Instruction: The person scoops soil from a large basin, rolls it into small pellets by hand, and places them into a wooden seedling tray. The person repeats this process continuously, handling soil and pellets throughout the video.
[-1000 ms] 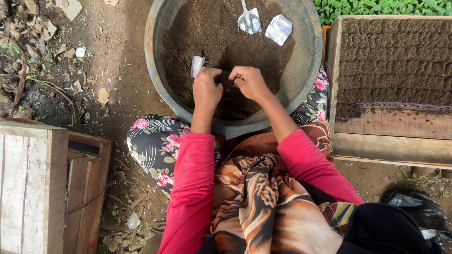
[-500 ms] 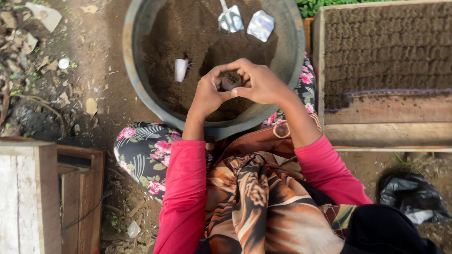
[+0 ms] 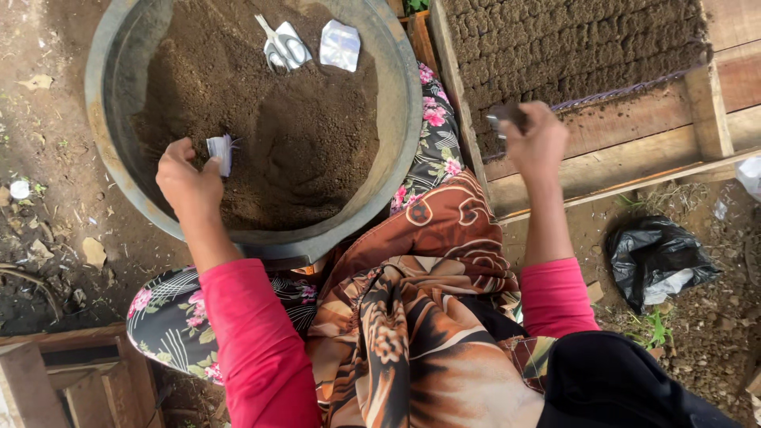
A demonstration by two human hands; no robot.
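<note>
The left hand rests over the near left side of the basin, its fingers closed on a small stack of clear plastic bags held just above the dark soil that fills the basin. The right hand is out over the wooden tray on the right, well apart from the left, with its fingers clamped around a small soil-filled bag at the near edge of the rows of filled bags packed in the tray. At the far side of the basin, a pair of scissors and a loose flat bag lie on the soil, just beside each other. The basin sits between the person's knees, over a flowered skirt and a brown patterned cloth. A black plastic bag lies on the ground to the right, below the tray. A wooden crate stands at the lower left.
</note>
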